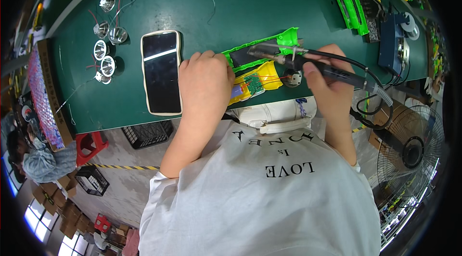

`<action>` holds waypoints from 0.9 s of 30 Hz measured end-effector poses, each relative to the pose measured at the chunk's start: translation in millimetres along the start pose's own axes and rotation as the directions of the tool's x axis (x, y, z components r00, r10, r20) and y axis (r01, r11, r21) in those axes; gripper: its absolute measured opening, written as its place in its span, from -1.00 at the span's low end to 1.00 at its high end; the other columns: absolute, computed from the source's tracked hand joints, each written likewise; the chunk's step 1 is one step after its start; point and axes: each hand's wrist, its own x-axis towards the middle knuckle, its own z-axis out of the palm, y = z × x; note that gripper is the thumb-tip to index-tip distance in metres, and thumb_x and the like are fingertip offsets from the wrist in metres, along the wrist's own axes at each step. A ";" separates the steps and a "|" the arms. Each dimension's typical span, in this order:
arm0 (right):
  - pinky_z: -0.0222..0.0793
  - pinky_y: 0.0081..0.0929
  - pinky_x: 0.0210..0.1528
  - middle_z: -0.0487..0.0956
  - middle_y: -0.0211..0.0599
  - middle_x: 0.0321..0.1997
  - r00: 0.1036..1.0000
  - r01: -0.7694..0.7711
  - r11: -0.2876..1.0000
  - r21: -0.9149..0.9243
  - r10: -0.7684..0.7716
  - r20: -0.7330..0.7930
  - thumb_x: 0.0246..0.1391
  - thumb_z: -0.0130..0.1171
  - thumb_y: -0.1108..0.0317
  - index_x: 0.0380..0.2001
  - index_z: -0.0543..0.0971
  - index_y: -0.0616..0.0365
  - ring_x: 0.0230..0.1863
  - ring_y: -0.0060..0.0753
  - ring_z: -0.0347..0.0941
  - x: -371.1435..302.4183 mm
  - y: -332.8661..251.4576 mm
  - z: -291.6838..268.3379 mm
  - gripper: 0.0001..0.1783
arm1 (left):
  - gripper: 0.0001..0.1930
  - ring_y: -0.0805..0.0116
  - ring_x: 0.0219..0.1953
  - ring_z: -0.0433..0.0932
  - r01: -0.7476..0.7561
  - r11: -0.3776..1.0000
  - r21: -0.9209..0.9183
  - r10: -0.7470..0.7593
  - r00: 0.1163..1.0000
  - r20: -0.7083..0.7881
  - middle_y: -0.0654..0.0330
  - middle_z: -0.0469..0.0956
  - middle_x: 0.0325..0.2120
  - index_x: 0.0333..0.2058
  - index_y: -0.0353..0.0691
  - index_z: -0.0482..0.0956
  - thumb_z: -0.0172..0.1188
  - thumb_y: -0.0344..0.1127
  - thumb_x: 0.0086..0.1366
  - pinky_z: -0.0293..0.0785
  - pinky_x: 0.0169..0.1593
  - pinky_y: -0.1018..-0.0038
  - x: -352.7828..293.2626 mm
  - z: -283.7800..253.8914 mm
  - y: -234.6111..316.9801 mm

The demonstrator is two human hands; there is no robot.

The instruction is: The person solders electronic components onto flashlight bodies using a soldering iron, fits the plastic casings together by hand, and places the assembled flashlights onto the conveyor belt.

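1. From where I stand, the right hand (332, 94) is closed around a soldering iron (339, 74), its metal end angled leftward above the green shell (288, 37).
2. The left hand (206, 80) lies over the near-left ends of both shells; its fingertips are hidden, so I can't tell whether it grips or merely presses.
3. The yellow shell (272, 70), with its circuit board (254, 84), sits between the hands, on the body side of the green one. Thin wires (269, 81) run from it to a round lamp cup (292, 78) beside the right hand.
4. Soldering looks like the step in hand. I'd steady the yellow shell with the left hand, fingers well back from the hot end, and touch each joint briefly, sparing plastic and wire insulation.
5. The front edge of the tabletop (250, 8) runs just bodyward of the yellow shell, so I'd avoid pulling that way.
6. A phone (161, 73) crowds the left hand's outer side. Beyond both hands there's open room; lifting the iron forward seems safest, minding the black cable (366, 69) looping right of the right hand.
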 end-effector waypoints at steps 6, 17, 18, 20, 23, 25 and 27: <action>0.32 -0.66 -0.36 0.36 -0.42 -0.63 0.975 0.024 0.959 0.281 0.039 -0.219 0.02 0.03 0.48 -0.32 0.40 0.27 -0.64 -0.71 0.20 19.1 23.2 -15.3 -0.87 | -0.93 0.22 -0.44 0.45 0.024 0.999 -0.023 -0.024 1.000 0.006 0.19 0.48 -0.58 -0.55 -0.23 0.54 0.16 -0.38 -0.04 0.32 -0.34 0.36 -4.4 -6.9 3.4; 0.33 -0.62 -0.37 0.35 -0.45 -0.65 0.953 0.005 0.911 0.413 0.121 -0.279 0.01 0.07 0.43 -0.35 0.39 0.24 -0.62 -0.67 0.24 46.0 64.2 9.0 -0.86 | -0.82 0.24 -0.36 0.44 -0.303 0.904 -0.301 0.285 0.953 -0.102 0.24 0.47 -0.44 -0.41 -0.22 0.49 0.23 -0.42 -0.07 0.31 -0.29 0.36 -13.7 -23.4 13.3; 0.35 -0.60 -0.34 0.34 -0.46 -0.66 0.966 -0.004 0.894 0.448 0.120 -0.231 0.01 0.07 0.44 -0.35 0.39 0.24 -0.63 -0.68 0.23 45.6 63.7 14.1 -0.86 | -0.81 0.25 -0.35 0.44 -0.319 0.895 -0.312 0.303 0.948 -0.100 0.25 0.48 -0.43 -0.41 -0.21 0.49 0.24 -0.41 -0.08 0.31 -0.29 0.37 -13.8 -17.6 13.7; 0.37 -0.58 -0.30 0.34 -0.46 -0.67 0.976 -0.014 0.876 0.482 0.118 -0.186 0.01 0.07 0.45 -0.35 0.39 0.24 -0.64 -0.68 0.22 42.6 61.6 20.1 -0.87 | -0.81 0.29 -0.34 0.45 -0.325 0.891 -0.318 0.309 0.946 -0.100 0.29 0.49 -0.43 -0.43 -0.18 0.50 0.25 -0.39 -0.10 0.30 -0.29 0.41 -12.2 -5.2 15.5; 0.39 -0.54 -0.24 0.33 -0.47 -0.67 0.981 -0.061 0.867 0.495 0.143 -0.129 0.01 0.05 0.46 -0.35 0.39 0.24 -0.66 -0.70 0.21 36.6 57.6 21.0 -0.88 | -0.83 0.32 -0.36 0.45 -0.363 0.888 -0.281 0.326 0.930 -0.170 0.33 0.50 -0.46 -0.46 -0.16 0.50 0.26 -0.39 -0.10 0.29 -0.29 0.42 -7.6 10.1 15.2; 0.39 -0.53 -0.23 0.34 -0.46 -0.66 0.977 -0.017 0.888 0.459 0.112 -0.180 0.02 0.04 0.47 -0.34 0.39 0.24 -0.66 -0.70 0.20 33.3 53.8 15.5 -0.88 | -0.85 0.33 -0.37 0.45 -0.350 0.889 -0.295 0.310 0.934 -0.175 0.34 0.50 -0.48 -0.48 -0.15 0.51 0.26 -0.40 -0.11 0.29 -0.29 0.43 -4.9 12.8 16.8; 0.36 -0.60 -0.29 0.35 -0.45 -0.66 0.973 -0.005 0.893 0.451 0.109 -0.205 0.02 0.04 0.47 -0.33 0.39 0.24 -0.66 -0.70 0.21 29.1 48.3 8.2 -0.88 | -0.86 0.34 -0.38 0.45 -0.337 0.890 -0.308 0.293 0.939 -0.181 0.35 0.51 -0.50 -0.50 -0.14 0.51 0.26 -0.40 -0.11 0.29 -0.30 0.43 -3.3 16.4 16.7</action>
